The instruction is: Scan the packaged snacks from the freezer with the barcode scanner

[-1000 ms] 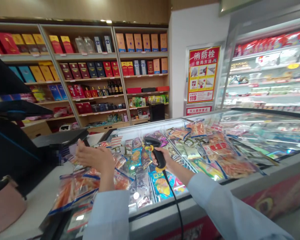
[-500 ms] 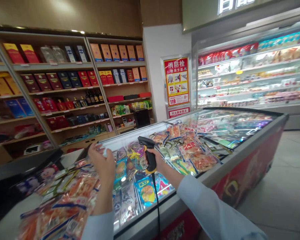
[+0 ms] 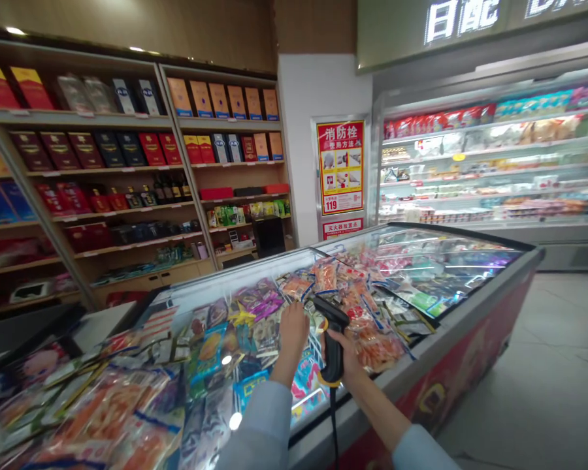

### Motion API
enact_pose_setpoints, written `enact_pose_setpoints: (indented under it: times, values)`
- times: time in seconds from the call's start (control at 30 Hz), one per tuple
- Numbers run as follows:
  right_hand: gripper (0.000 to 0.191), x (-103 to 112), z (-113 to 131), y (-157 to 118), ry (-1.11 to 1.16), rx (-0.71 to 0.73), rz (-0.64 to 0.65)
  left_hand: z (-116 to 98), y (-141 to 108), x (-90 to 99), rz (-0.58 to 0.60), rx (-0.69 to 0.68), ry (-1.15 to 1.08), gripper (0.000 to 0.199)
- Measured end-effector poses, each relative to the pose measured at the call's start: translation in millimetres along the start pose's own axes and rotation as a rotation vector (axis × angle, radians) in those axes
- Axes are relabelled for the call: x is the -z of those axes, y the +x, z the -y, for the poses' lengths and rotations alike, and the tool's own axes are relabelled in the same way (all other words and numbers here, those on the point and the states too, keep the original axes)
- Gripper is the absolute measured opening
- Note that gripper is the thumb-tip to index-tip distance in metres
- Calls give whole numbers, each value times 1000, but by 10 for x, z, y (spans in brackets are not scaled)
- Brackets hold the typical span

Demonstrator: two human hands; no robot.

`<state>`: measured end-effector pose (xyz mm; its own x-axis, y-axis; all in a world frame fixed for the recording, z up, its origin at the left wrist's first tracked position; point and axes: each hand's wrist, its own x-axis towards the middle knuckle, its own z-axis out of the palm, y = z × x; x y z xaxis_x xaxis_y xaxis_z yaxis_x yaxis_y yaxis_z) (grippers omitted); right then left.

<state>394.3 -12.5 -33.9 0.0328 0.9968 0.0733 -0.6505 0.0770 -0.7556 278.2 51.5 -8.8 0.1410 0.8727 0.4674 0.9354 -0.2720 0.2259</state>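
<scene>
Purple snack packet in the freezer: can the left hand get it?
Probably yes. The purple snack packet lies close ahead of the left hand, with nothing tall between them. The barcode scanner in the right hand stands on its other side.

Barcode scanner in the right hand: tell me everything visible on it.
The handheld barcode scanner looks like black plastic, with yellow at the neck and at the foot of the grip. It stands nearly upright, its head angled over the freezer, and the right hand wraps the grip. A black cable drops from its foot past the edge of the chest freezer. It hangs over the packets; whether it touches them can't be told. No beam shows.
</scene>
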Motion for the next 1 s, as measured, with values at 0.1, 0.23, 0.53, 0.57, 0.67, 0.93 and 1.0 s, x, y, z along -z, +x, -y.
enact_pose_setpoints:
  times: [0.1,0.23,0.53,0.57,0.67,0.93,1.0]
  values:
    - [36,15,-78,82,-40,-23,-69,-25,125,-207,57,-151,-41,46]
    - [35,38,-113,119,-31,-37,-141,-24,142,-365,94,-242,-54,45]
    - [35,61,-115,54,-24,-49,-163,-86,-34,-40,-18,-112,54,28]
    - [35,55,-115,49,-28,-46,-162,-62,-53,-29,-34,-86,65,29]
    - [36,29,-102,36,-45,-35,-147,63,-77,-25,-57,25,74,34]
    - [36,29,-95,45,-56,-23,-104,564,-81,48,197,120,57,35]
    - [35,30,-94,46,-65,-25,-101,622,-93,66,248,147,52,39]
